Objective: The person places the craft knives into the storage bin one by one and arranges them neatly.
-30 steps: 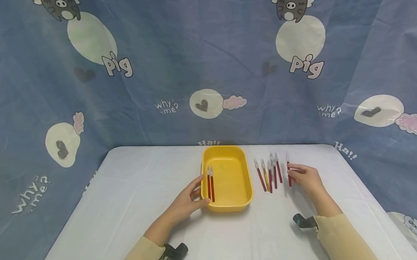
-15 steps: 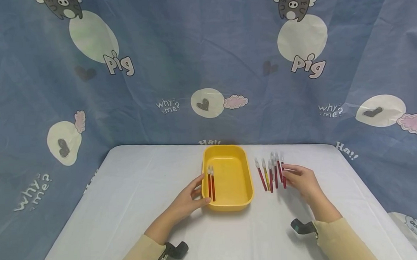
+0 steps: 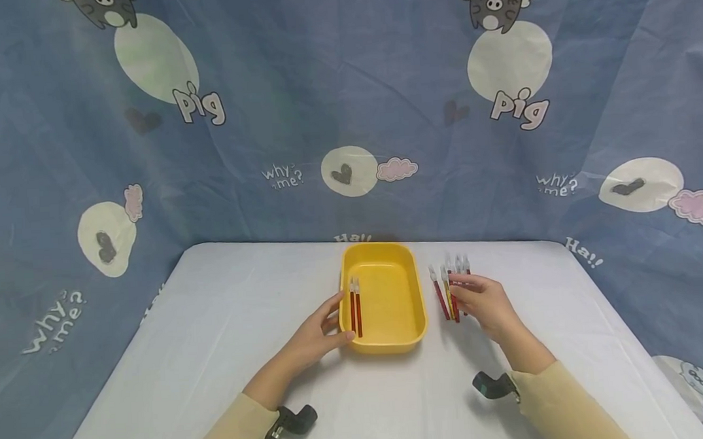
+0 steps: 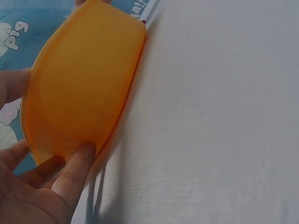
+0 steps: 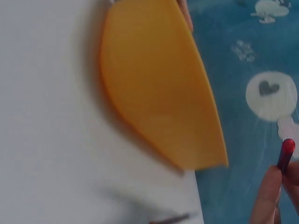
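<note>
A yellow tray [image 3: 410,295] sits on the white tabletop, with two slim red pen-shaped tools [image 3: 358,314] with clear caps lying side by side along its left. My left hand [image 3: 315,335] holds the tray by its left side, thumb at the rim and fingers against the outer wall [image 4: 88,93]. Between thumb and fingers my right hand [image 3: 485,305] pinches another red pen-shaped tool [image 5: 288,147]. It is above several similar capped tools [image 3: 440,297] to the right of the tray and partly hides them; one of these is yellow.
A blue patterned cloth [image 3: 287,104] hangs behind and beside the white table [image 3: 237,296]. Small black wrist devices [image 3: 494,385] stick out from both sleeves above the tabletop.
My right hand has moved left with the red pen-shaped tool, from the right end of the group to over it. The left hand and the tray have stayed in place.
</note>
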Action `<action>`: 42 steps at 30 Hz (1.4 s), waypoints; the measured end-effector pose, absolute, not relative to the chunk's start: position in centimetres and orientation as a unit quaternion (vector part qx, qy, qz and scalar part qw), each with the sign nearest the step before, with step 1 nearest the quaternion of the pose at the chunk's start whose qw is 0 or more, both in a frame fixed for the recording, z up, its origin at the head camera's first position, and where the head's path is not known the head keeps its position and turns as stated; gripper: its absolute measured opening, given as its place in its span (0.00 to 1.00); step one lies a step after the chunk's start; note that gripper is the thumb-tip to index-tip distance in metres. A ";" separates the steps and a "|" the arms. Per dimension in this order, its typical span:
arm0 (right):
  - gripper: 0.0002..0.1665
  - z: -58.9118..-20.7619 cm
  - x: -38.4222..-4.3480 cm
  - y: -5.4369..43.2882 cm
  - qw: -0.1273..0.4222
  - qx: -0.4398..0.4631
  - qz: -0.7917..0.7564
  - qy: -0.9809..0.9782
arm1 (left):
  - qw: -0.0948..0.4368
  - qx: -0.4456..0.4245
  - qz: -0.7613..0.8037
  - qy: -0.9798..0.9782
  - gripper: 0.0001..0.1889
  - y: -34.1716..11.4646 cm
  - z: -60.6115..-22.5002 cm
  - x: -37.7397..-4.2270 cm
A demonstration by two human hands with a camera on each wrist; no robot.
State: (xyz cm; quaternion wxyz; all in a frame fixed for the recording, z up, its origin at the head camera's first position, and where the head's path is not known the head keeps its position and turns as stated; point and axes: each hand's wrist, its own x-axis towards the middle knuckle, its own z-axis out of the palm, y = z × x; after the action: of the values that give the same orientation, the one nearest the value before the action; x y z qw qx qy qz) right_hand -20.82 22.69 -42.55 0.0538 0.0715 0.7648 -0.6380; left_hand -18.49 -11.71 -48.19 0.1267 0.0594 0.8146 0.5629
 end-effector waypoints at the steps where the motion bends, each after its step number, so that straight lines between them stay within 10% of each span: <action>1: 0.25 -42.4 -20.8 22.3 0.056 0.066 -0.642 0.762 | 0.126 0.059 0.562 0.815 0.48 -11.7 -48.2 -18.5; 42: 0.17 -44.0 -22.6 10.4 0.073 0.025 -0.648 0.758 | 0.131 0.072 0.582 0.799 0.46 -11.7 -48.0 -18.2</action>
State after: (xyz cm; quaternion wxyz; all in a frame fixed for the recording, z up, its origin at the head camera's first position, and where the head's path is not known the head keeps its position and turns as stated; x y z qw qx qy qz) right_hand -22.59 10.39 -44.03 0.0732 0.0254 0.7577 -0.6480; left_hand -18.25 -11.68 -48.00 0.1309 0.0718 0.7992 0.5822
